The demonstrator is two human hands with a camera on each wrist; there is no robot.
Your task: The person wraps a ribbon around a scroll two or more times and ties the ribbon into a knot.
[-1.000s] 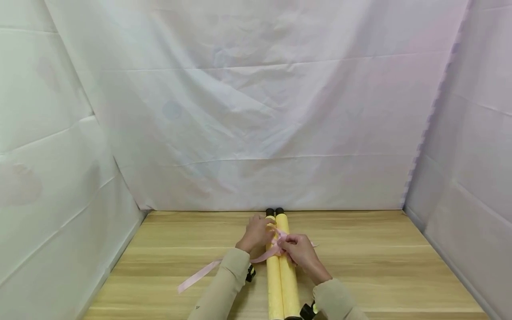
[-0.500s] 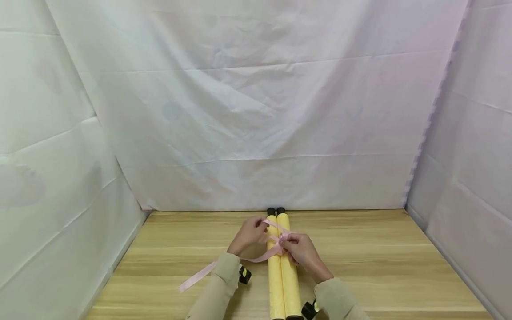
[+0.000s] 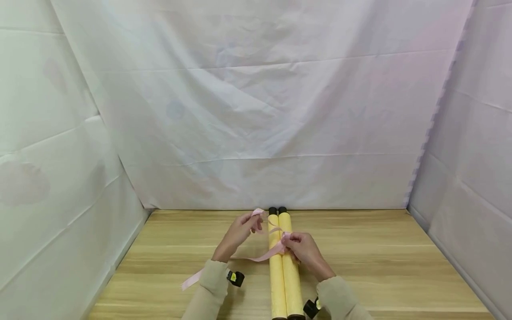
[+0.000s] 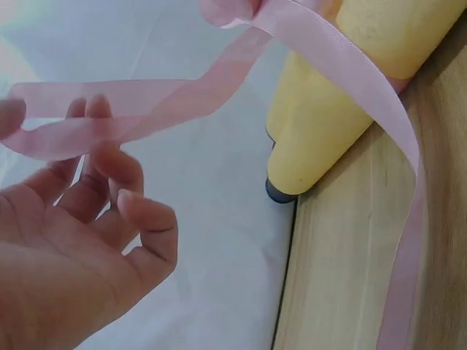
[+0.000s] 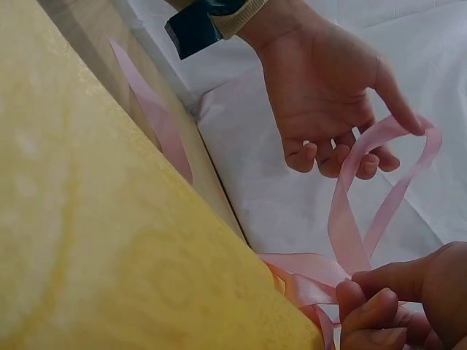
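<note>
— How far along does the tying look from your end?

— Partway, I'd judge. The pink ribbon (image 3: 262, 257) already passes around the two yellow rolls (image 3: 283, 266) lying side by side on the desk (image 3: 380, 266), and there's a crossing gathered on top of the rolls. I don't see a finished bow: only one loop stands up, and a long tail trails off to the left of the rolls across the desk. So I'd say the wrap and first cross are done, and the loops and the final pull are left.

— Start from the left, then. What's the left hand doing?

— My left hand (image 3: 239, 231) is raised just left of the rolls' far end, fingers loosely curled, with a loop of ribbon pinched at the fingertips. The left wrist view shows that loop (image 4: 109, 117) draped across the fingers (image 4: 120, 164) and running back to the rolls (image 4: 343, 109).

— And the right?

— My right hand (image 3: 301, 249) sits on top of the rolls, touching them, fingers clenched on the ribbon right at the crossing. The right wrist view shows those fingertips (image 5: 372, 306) pinching the gathered ribbon (image 5: 343, 219) against the roll (image 5: 131, 240).

— So the ribbon lies between both hands?

— Yes, stretched from the crossing up and left to the other hand.
</note>
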